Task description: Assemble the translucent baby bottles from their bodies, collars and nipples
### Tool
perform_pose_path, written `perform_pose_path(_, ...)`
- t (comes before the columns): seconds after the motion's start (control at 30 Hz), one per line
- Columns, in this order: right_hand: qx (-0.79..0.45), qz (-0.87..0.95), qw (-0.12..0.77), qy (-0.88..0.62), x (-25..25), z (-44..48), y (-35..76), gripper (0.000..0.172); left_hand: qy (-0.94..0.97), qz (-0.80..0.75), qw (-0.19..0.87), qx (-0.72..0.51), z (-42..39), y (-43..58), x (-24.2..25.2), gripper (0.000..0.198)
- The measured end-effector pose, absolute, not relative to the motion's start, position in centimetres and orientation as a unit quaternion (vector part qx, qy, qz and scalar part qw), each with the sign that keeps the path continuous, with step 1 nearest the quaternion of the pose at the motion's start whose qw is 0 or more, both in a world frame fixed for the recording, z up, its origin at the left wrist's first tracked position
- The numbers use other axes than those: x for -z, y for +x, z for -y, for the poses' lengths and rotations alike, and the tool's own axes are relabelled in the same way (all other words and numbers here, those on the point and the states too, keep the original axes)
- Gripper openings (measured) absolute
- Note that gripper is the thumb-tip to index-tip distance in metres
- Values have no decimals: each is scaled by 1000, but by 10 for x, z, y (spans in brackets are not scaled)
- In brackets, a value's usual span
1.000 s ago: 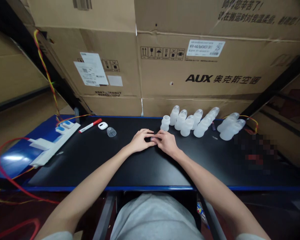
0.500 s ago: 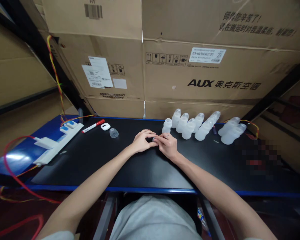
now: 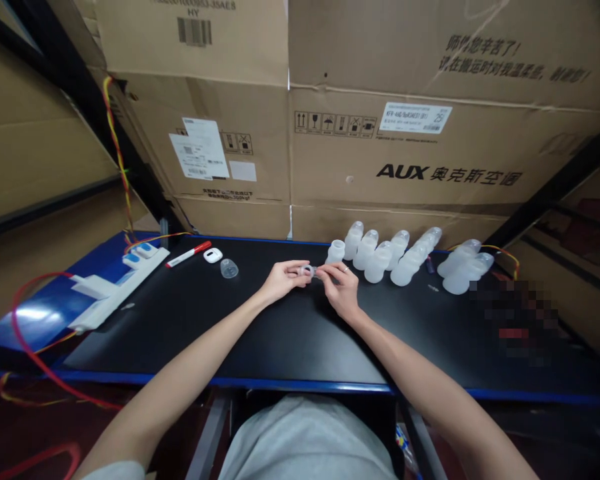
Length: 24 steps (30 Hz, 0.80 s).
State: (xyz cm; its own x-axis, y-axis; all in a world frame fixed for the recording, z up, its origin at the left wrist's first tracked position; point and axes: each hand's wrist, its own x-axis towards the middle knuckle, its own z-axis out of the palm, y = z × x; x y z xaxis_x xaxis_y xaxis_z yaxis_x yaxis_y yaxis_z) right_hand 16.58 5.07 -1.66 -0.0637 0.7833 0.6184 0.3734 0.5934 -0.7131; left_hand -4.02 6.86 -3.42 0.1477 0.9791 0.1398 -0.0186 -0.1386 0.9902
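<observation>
Over the middle of the black mat, my left hand (image 3: 285,279) grips the rim of a small translucent bottle nipple with a round, whitish ring end (image 3: 307,271). From the other side, my right hand (image 3: 341,287), wearing a ring on one finger, pinches the nipple's narrow clear end. Just behind my right hand stands an uncapped frosted bottle (image 3: 335,252). A loose clear dome cap (image 3: 229,268) lies to the left of my hands.
Several frosted bottles with clear caps (image 3: 379,265) stand at the back right. Left are a red-and-white marker (image 3: 188,255), a small white device (image 3: 213,255) and a white power strip (image 3: 123,288) with cables. A cardboard wall (image 3: 340,193) closes off the back.
My hands have turned the small piece, so its round ring end shows between them. My right hand has shifted slightly right, with fingers drawn back along the piece.
</observation>
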Motion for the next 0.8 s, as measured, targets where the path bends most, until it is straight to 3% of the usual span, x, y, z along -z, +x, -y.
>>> perform_pose_path(0.07, -213, 698, 547, -411, 16, -54, 168, 29, 597, -447, 465, -477, -70, -50, 30, 71)
perform_pose_path(0.37, -215, 753, 402, -475, 18, -58, 172, 25, 760, -550, 158, -309, -82, -104, 10, 37)
perform_pose_path(0.63, -198, 802, 353, -440, 24, -57, 170, 13, 782, -613, 69, -93, -73, -148, -27, 47)
perform_pose_path(0.8, -190, 803, 361, -435, 24, -56, 166, 11, 724, -688, 28, -28, -60, -168, -46, 85)
